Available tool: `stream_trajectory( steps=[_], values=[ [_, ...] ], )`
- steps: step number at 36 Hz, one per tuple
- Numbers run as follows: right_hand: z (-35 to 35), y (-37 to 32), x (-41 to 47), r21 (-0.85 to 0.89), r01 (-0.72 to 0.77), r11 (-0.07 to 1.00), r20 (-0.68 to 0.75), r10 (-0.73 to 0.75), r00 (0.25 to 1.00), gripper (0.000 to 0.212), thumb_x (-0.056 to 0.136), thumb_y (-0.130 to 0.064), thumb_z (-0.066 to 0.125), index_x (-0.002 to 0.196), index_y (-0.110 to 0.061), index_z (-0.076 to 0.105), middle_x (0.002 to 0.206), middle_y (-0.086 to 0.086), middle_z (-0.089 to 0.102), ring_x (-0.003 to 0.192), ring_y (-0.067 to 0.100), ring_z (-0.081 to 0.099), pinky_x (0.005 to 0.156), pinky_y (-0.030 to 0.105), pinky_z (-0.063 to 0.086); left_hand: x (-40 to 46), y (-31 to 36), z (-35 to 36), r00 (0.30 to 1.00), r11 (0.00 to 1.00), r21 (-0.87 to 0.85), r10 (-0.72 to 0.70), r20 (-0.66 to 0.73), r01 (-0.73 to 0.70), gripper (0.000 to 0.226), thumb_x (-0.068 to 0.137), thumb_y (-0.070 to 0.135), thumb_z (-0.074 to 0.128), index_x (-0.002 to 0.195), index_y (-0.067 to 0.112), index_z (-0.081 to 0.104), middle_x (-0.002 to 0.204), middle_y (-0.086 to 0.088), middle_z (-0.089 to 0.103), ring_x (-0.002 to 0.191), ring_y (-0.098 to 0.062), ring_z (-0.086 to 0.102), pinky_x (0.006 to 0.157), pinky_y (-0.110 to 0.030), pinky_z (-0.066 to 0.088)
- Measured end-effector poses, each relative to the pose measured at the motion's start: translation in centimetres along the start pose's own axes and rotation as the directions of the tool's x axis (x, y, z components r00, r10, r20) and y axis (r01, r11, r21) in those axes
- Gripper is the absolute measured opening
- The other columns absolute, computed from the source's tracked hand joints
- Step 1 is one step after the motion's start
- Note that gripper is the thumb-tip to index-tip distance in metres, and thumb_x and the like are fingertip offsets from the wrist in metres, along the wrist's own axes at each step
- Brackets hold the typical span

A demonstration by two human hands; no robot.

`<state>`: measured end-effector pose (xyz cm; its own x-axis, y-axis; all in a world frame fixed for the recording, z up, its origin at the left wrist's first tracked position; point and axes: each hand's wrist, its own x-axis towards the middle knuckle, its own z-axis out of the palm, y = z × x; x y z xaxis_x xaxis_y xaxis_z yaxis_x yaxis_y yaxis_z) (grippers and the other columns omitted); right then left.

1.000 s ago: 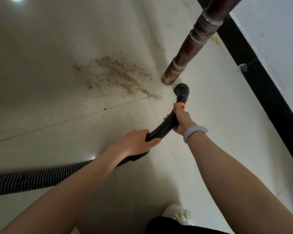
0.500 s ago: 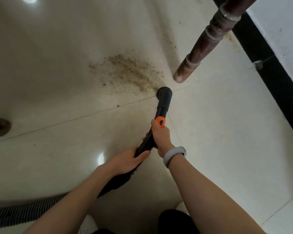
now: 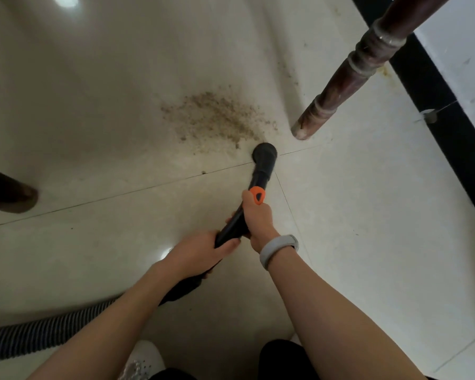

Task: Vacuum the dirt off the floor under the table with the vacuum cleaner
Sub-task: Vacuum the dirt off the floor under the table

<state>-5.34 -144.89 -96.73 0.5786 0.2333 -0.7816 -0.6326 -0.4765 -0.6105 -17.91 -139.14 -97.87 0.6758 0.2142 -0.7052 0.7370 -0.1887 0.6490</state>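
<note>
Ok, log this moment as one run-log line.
step: vacuuming | left hand: grips wand | right hand: grips wand | nozzle: at near edge of dirt patch | dirt: mostly remaining | table leg: right of nozzle

A pale tiled floor point(image 3: 354, 215) carries scattered brown dirt point(image 3: 217, 119). Two dark table legs point(image 3: 348, 78) stand on it, beside a ribbed hose point(image 3: 39, 335)

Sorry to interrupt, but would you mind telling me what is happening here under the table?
A person is vacuuming the floor. The right hand grips the black vacuum nozzle just behind its orange button, and the left hand holds it further back, where the ribbed hose trails off. The nozzle's mouth sits at the near edge of the dirt patch, beside a table leg. Most of the dirt is still there.
</note>
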Motion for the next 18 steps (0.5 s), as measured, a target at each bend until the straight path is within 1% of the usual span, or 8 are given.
stream_trajectory(
  steps=[2, 3, 6, 8, 11, 14, 16, 18],
  values=[
    [-1.4, 0.2, 0.2, 0.031, -0.020, 0.999, -0.042, 0.022, 0.999, 0.020, 0.094, -0.029, 0.051, 0.095, -0.009, 0.050, 0.076, 0.009, 0.059, 0.062, 0.023, 0.062, 0.062, 0.034, 0.055, 0.5, 0.8, 0.2, 0.999, 0.994, 0.102, 0.026, 0.039, -0.030, 0.037, 0.089, 0.064, 0.042, 0.091, 0.028, 0.051, 0.067, 0.000, 0.062, 0.053, -0.015, 0.060, 0.056, -0.032, 0.054],
    [-1.9, 0.1, 0.3, 0.039, -0.022, 0.999, -0.057, 0.025, 0.998, 0.022, 0.095, -0.029, 0.051, 0.099, -0.008, 0.049, 0.077, 0.010, 0.059, 0.063, 0.023, 0.063, 0.064, 0.035, 0.055, 0.8, 1.1, 0.4, 0.998, 0.992, 0.117, 0.038, 0.055, -0.045, 0.036, 0.089, 0.065, 0.041, 0.089, 0.029, 0.049, 0.068, 0.000, 0.062, 0.053, -0.015, 0.059, 0.055, -0.031, 0.053],
    [-2.4, -0.4, 0.6, 0.038, -0.021, 0.999, -0.064, 0.024, 0.998, 0.021, 0.095, -0.028, 0.051, 0.101, -0.008, 0.047, 0.079, 0.010, 0.058, 0.062, 0.023, 0.062, 0.062, 0.035, 0.055, 1.0, 1.7, 0.6, 0.997, 0.995, 0.083, 0.055, 0.062, -0.060, 0.039, 0.089, 0.065, 0.040, 0.096, 0.028, 0.049, 0.068, 0.000, 0.060, 0.053, -0.014, 0.057, 0.054, -0.028, 0.050],
    [-1.8, -0.6, 0.6, 0.025, -0.025, 0.999, -0.052, 0.026, 0.998, 0.018, 0.094, -0.027, 0.051, 0.095, -0.010, 0.046, 0.079, 0.011, 0.057, 0.065, 0.025, 0.063, 0.065, 0.037, 0.056, 0.8, 1.2, 0.3, 0.999, 0.998, 0.051, 0.034, 0.032, -0.036, 0.039, 0.089, 0.065, 0.041, 0.100, 0.028, 0.050, 0.067, 0.000, 0.061, 0.053, -0.014, 0.057, 0.054, -0.027, 0.050],
    [0.2, 0.0, 0.5, -0.045, -0.007, 0.999, -0.025, 0.006, 1.000, 0.019, 0.092, -0.029, 0.053, 0.092, -0.011, 0.048, 0.084, 0.013, 0.059, 0.081, 0.033, 0.066, 0.077, 0.044, 0.057, 0.0, -0.6, 0.1, 0.999, 1.000, 0.013, -0.012, -0.048, 0.013, 0.030, 0.089, 0.064, 0.043, 0.090, 0.034, 0.049, 0.063, 0.002, 0.062, 0.051, -0.013, 0.059, 0.053, -0.028, 0.051],
    [2.7, 0.7, 0.1, -0.115, 0.035, 0.993, 0.034, -0.031, 0.999, 0.020, 0.091, -0.030, 0.054, 0.083, -0.013, 0.048, 0.084, 0.013, 0.058, 0.087, 0.037, 0.066, 0.083, 0.051, 0.055, -1.1, -2.4, -0.1, 0.991, 0.998, -0.050, -0.049, -0.128, 0.043, 0.029, 0.090, 0.061, 0.044, 0.087, 0.033, 0.052, 0.061, 0.002, 0.062, 0.049, -0.012, 0.059, 0.054, -0.030, 0.053],
    [4.1, 0.9, -0.2, -0.132, 0.052, 0.990, 0.056, -0.045, 0.997, 0.019, 0.090, -0.030, 0.055, 0.081, -0.014, 0.049, 0.084, 0.013, 0.057, 0.084, 0.034, 0.063, 0.085, 0.054, 0.054, -1.7, -3.4, -0.5, 0.985, 0.997, -0.063, -0.050, -0.163, 0.040, 0.030, 0.090, 0.060, 0.045, 0.089, 0.031, 0.053, 0.062, 0.001, 0.063, 0.050, -0.012, 0.060, 0.055, -0.030, 0.053],
    [5.0, 1.1, -0.1, -0.139, 0.057, 0.989, 0.045, -0.051, 0.998, 0.018, 0.088, -0.030, 0.055, 0.080, -0.014, 0.050, 0.084, 0.012, 0.057, 0.081, 0.031, 0.060, 0.085, 0.053, 0.052, -2.0, -3.8, -1.1, 0.984, 0.998, -0.050, -0.039, -0.175, 0.031, 0.031, 0.090, 0.060, 0.045, 0.088, 0.030, 0.053, 0.063, 0.001, 0.063, 0.051, -0.012, 0.061, 0.054, -0.027, 0.051]
  ],
)
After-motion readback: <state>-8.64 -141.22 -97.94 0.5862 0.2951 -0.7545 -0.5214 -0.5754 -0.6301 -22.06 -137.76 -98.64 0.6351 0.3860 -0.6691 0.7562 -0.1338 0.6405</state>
